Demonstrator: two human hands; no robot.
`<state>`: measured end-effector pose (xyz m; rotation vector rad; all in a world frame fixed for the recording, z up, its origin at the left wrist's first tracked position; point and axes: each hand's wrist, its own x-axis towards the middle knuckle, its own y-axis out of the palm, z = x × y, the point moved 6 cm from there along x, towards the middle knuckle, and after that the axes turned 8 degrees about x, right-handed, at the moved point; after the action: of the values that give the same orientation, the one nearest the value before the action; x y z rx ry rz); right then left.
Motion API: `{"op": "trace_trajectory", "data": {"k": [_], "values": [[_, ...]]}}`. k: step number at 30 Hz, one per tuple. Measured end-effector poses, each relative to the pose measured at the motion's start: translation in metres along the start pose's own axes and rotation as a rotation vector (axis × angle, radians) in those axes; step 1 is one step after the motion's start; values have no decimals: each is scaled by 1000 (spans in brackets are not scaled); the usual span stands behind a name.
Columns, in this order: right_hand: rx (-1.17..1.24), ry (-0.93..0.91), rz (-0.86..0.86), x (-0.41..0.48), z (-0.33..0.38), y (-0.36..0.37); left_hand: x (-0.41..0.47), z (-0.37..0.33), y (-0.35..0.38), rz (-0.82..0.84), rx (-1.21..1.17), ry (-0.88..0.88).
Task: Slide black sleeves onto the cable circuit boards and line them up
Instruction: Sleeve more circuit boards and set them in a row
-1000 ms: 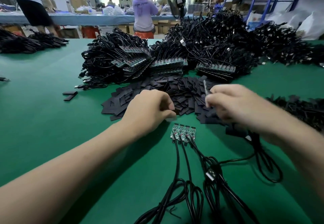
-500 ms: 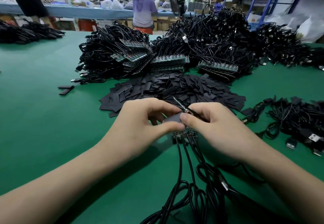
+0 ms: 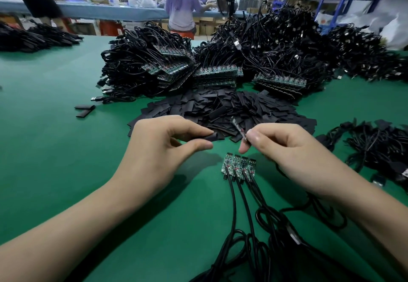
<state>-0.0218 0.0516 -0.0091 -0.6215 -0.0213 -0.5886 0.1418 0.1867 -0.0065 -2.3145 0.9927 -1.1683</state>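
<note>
**A:** ok so the sleeve (image 3: 210, 137) is pinched in your left grip (image 3: 159, 149), thumb underneath and forefinger on top, with its free end poking out to the right. Your right grip (image 3: 293, 156) pinches one circuit board (image 3: 239, 128) that's tilted up and to the left. The two aren't touching, there's a small gap between them. Both are held up off the desk (image 3: 55, 149).

**B:** yep. Count-wise you've got one sleeve in hand and one board in hand. Four bare boards (image 3: 238, 167) sit side by side in a row on the desk just below your hands. Each has a black cable (image 3: 231, 195) running back toward you.

**A:** plus two loose sleeves (image 3: 85, 109) off to your left, well apart from everything else. The sleeve pile (image 3: 231, 109) just beyond your hands is way too many to count tbh.

**B:** same with the cable heaps (image 3: 220, 61) behind it. Both your grips are narrow btw, fingertips closed right down on what they hold, the rest of the fingers curled.
</note>
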Motion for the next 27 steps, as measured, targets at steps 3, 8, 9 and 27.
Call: {"op": "trace_trajectory", "data": {"k": [3,8,9,27], "values": [[-116,-28,49,-2,1,5,0,1,2,22,-12,-1],[-221,-62,77,-3,4,12,3,0,0,35,37,69],[-216,-55,79,-3,4,12,2,-2,-1,42,55,91],[-218,-16,163,-4,1,16,1,-12,4,145,239,391]]}}
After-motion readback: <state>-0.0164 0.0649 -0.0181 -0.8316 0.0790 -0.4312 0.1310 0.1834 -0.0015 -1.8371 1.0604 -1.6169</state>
